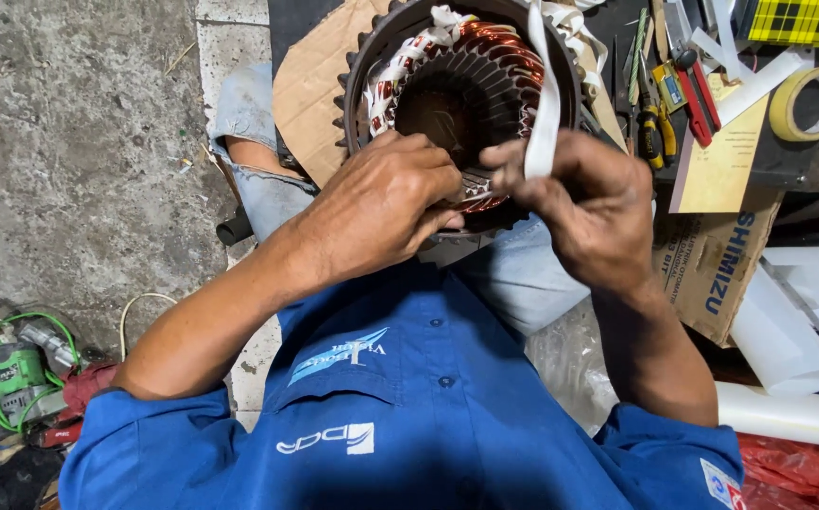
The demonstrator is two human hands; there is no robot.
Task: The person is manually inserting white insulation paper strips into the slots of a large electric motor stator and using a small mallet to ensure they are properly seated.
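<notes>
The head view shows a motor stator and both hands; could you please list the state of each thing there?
Stator: on its side, bore facing the camera, copper windings partly bound in white tape.
White tape strip: pulled taut, pinched by the right hand.
Left hand: fingers pressed on the windings' lower edge.
Right hand: closed on the tape.
Yellow tape roll: lying flat, untouched.
Pliers: lying closed.
</notes>
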